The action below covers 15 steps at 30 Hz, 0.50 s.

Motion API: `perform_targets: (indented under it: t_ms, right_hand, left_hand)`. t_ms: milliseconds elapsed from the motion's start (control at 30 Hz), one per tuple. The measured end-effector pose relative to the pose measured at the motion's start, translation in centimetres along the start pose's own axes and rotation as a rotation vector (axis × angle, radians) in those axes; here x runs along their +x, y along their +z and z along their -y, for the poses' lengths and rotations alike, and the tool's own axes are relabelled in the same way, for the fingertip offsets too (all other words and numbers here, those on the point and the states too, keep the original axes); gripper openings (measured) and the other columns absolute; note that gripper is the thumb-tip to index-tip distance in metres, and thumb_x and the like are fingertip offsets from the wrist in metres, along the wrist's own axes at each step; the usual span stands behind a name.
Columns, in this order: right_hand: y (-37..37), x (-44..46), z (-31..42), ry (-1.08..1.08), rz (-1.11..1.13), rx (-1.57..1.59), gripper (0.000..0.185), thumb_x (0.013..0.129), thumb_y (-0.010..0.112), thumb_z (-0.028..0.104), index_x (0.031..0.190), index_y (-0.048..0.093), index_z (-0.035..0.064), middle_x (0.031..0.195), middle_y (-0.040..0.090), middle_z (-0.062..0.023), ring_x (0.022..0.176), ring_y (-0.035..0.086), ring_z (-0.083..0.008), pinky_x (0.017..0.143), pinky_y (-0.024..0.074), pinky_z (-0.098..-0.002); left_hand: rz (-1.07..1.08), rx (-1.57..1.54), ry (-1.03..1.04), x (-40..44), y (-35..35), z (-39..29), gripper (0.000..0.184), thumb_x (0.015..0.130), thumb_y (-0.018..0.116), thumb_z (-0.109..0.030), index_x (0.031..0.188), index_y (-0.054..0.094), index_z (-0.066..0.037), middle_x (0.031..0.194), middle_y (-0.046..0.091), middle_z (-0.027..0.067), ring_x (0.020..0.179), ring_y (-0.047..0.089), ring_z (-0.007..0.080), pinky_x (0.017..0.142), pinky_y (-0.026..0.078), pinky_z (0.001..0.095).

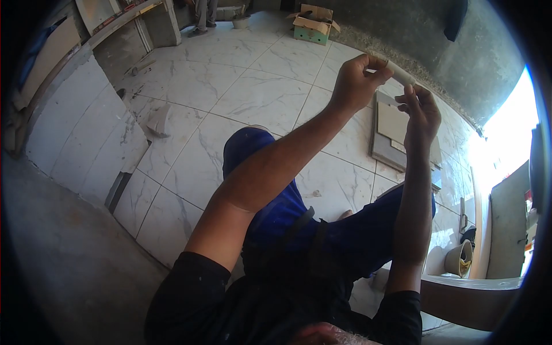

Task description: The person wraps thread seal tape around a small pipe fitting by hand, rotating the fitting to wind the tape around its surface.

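Out in front of me, a short pale grey piece, shaped like a strip or tube, spans the gap between my hands. I cannot make out its exact kind. My left hand pinches its left end between thumb and fingers. At the other end, the fingertips of my right hand close on it, the remaining fingers curled. Below my hands, flat square panels or tiles lie stacked on the floor. My knees in blue trousers are bent beneath my arms.
White marbled tiles cover the floor. An opened cardboard box stands by the far wall. A broken white slab leans at left. A bucket lies at lower right. Another person's legs show at the back.
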State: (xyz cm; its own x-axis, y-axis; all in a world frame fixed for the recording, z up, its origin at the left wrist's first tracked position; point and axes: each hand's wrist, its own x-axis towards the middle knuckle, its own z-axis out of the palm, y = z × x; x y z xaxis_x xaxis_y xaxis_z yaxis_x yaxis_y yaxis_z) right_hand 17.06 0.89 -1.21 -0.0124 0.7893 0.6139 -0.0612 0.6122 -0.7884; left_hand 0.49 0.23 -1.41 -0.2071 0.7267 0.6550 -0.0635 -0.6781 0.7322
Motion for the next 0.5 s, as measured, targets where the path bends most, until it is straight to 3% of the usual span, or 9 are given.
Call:
perform_targets:
  t_ms: [500]
  right_hand:
    - [0.23,-0.05,0.0,0.006,0.006,-0.011,0.026,0.088,0.074,0.021,0.101,0.064,0.0006,0.087,0.069,-0.0077,0.08,0.068,-0.0136,0.065,0.0497,-0.0238]
  left_hand:
    - [-0.015,0.022,-0.023,-0.05,-0.16,-0.29,0.023,0.087,0.073,-0.02,0.094,0.066,0.0,0.076,0.067,0.0046,0.068,0.059,0.0075,0.062,0.049,0.0225]
